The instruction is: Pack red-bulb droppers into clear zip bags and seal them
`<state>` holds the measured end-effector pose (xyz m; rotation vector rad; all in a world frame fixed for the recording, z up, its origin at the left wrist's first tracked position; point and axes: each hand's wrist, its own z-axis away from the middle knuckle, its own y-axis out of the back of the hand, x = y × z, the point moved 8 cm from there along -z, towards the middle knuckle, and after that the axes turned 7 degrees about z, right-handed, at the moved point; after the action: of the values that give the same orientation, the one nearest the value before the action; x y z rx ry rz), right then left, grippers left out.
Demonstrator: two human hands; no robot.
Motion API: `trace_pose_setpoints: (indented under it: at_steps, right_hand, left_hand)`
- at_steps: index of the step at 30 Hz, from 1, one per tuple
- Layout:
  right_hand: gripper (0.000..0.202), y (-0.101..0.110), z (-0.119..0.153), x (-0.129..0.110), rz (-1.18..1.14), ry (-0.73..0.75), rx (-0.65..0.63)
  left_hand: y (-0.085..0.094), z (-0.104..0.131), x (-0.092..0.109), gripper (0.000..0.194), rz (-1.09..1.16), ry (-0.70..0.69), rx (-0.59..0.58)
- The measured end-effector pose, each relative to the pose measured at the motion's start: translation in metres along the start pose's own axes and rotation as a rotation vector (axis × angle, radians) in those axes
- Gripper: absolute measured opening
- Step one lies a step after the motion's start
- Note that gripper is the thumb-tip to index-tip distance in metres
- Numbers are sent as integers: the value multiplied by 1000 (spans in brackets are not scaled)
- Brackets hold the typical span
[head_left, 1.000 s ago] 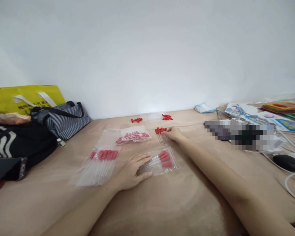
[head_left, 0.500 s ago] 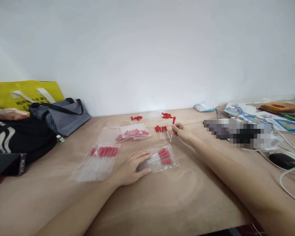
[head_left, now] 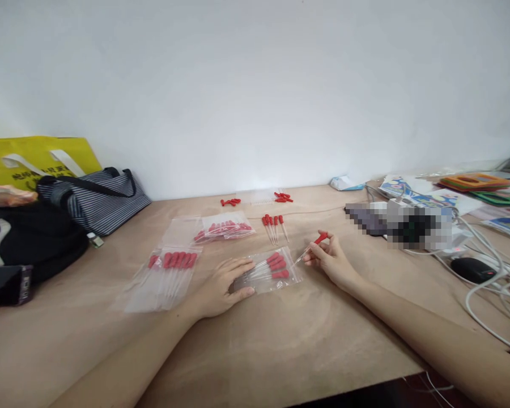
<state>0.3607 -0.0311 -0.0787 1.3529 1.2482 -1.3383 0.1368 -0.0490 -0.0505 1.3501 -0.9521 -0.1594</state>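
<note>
My left hand (head_left: 225, 286) lies flat on the near end of a clear zip bag (head_left: 295, 275), its thumb and fingers apart. Inside that bag are several glass droppers with red rubber bulbs (head_left: 278, 264), bulbs toward the right. Pinched in my right hand (head_left: 334, 260) is another dropper (head_left: 321, 238), its glass tip pointing down-left at the bag's right end. Whether the tip has entered the bag I cannot tell. Several loose droppers (head_left: 272, 222) lie in a row just beyond. To the left is a bag filled with droppers (head_left: 178, 277).
Filled dropper bags (head_left: 225, 228) overlap behind the left hand. More red bulbs (head_left: 230, 202) and droppers (head_left: 284, 197) lie by the wall. Striped and black bags (head_left: 97, 198) stand left. White cables (head_left: 484, 249), a black mouse (head_left: 474, 270) and papers (head_left: 402, 187) crowd the right.
My right hand has brought the dropper from beside the loose row down toward the bag, tilting it from upright to slanted. My left hand stays on the bag. The view has shifted slightly.
</note>
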Motion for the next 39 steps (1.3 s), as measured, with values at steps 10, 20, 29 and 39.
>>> trace_pose_setpoints:
  at_steps: [10,20,29,39]
  right_hand:
    - [49,-3,2,7,-62,-73,-15]
    - [29,-11,8,13,-149,-195,-129]
    - [28,-19,13,15,-3,-224,-213]
    - [34,-30,14,8,341,-158,-244]
  left_hand:
    - [0,0,1,48,-7,11,-6]
    - [0,0,0,48,-9,14,-7]
    - [0,0,0,49,-10,18,-10]
    - [0,-1,3,47,-17,12,-2]
